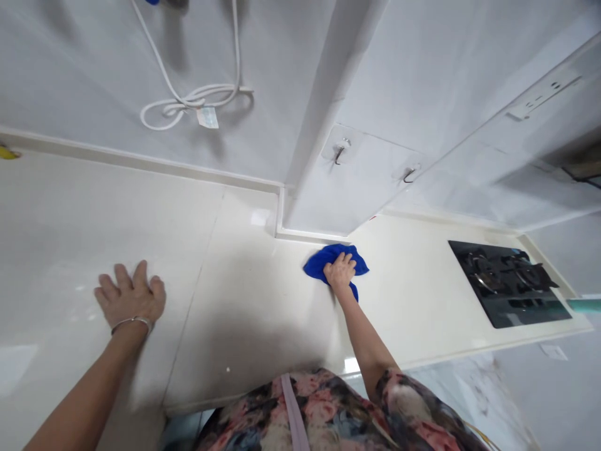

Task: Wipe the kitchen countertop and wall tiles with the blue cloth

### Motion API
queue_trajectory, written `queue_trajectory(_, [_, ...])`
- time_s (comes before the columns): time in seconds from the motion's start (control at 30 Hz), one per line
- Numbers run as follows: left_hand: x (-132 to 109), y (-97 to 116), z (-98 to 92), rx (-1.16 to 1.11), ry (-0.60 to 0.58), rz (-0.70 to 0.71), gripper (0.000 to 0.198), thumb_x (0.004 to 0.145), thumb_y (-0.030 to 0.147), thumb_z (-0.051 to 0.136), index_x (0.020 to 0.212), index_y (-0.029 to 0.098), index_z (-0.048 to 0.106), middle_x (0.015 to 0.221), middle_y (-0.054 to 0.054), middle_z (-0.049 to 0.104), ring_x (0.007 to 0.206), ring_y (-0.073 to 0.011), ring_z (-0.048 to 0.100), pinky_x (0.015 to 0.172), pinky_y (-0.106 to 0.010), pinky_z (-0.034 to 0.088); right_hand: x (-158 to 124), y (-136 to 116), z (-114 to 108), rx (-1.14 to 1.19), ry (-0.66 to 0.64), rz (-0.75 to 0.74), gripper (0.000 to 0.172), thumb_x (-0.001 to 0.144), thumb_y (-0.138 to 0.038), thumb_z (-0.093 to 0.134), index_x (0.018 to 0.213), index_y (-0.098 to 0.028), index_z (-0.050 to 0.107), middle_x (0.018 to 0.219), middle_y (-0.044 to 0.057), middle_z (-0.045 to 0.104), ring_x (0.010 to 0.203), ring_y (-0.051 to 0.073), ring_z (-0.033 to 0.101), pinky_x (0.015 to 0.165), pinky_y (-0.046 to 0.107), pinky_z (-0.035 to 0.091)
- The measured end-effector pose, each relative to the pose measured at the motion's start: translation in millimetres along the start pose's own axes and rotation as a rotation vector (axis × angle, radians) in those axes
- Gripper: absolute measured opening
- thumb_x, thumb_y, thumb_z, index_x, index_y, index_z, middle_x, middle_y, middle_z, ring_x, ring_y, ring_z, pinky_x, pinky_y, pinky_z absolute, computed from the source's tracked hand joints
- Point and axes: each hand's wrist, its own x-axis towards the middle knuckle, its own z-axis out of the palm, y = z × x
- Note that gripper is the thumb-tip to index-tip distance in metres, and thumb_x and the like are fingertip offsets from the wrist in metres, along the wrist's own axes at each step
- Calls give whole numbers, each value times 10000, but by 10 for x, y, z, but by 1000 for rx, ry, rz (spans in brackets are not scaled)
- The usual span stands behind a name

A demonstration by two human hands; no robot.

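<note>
A blue cloth (323, 259) lies spread on the cream countertop (253, 282), close to the foot of the jutting white wall corner. My right hand (340, 270) presses down on it, fingers over the fabric. Far to the left, my left hand (131, 299) rests on the counter with its fingers spread and nothing in them. A thin bracelet (132, 321) circles that wrist.
A black gas hob (509, 285) is set in the counter at the right. White cable (176, 103) hangs looped on the wall. Two hooks (339, 153) stick to the wall column. A raised lip (141, 166) runs along the counter's back; a yellow item (7, 153) sits far left.
</note>
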Motion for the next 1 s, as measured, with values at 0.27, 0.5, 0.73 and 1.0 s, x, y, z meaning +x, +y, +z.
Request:
queue_trajectory(0.27, [-39, 15, 8, -13, 48, 8, 747, 1059, 528, 152, 1629, 116, 404, 1753, -219, 172, 1631, -431, 19, 1302, -615, 54, -499, -1300, 52, -15, -115, -373, 722, 845, -298, 566, 1490, 20, 503, 1529, 321, 484, 1238, 406, 494, 977, 541, 455])
queue_trajectory(0.5, [-30, 14, 22, -23, 74, 13, 729, 1057, 517, 190, 1621, 117, 420, 1753, -216, 186, 1632, -425, 41, 1302, -619, 76, -573, -1465, 10, 48, -193, -733, 712, 864, -343, 577, 1509, -52, 501, 1602, 245, 449, 1210, 367, 468, 983, 513, 418])
queue_trajectory(0.73, [-23, 51, -58, 0, 4, -49, 740, 1052, 529, 186, 1639, 129, 396, 1758, -202, 188, 1635, -417, 55, 1312, -588, 80, -457, -1260, 10, 118, -227, -988, 694, 896, -325, 546, 1568, -158, 493, 1686, 114, 400, 1245, 328, 462, 1003, 484, 407])
queue_trajectory(1.0, [-32, 89, -120, -5, -26, -66, 743, 1050, 533, 186, 1639, 133, 400, 1761, -195, 183, 1637, -414, 47, 1318, -580, 77, 48, -213, 11, 71, -148, -709, 642, 885, -247, 514, 1523, -239, 577, 1617, 52, 514, 1204, 301, 502, 988, 436, 435])
